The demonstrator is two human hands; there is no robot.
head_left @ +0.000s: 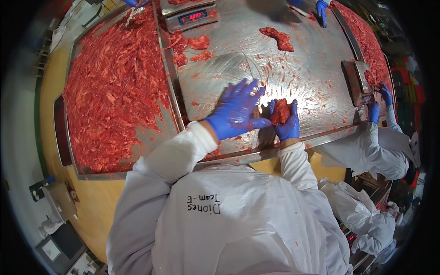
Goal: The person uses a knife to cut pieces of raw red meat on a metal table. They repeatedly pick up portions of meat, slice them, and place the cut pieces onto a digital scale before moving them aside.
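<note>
My left hand (236,111), in a blue glove, is spread flat with its fingers apart, over the steel table (220,68) and holding nothing. To its right, my right hand (288,127), gloved in blue too, cups a red piece of raw meat (281,112) in its palm, fingers curled up around it. Both hands are above the near part of the table, whose surface is smeared with meat scraps. Farther off on the steel lies another strip of meat (277,38).
A big tray (176,103) heaped with raw meat fills the left. Beside it stand a scale (192,19) and small meat pieces (198,42). At right, a co-worker's gloved hands (374,111) are near a metal container (354,85). Another blue-gloved hand (321,13) reaches in from the far side.
</note>
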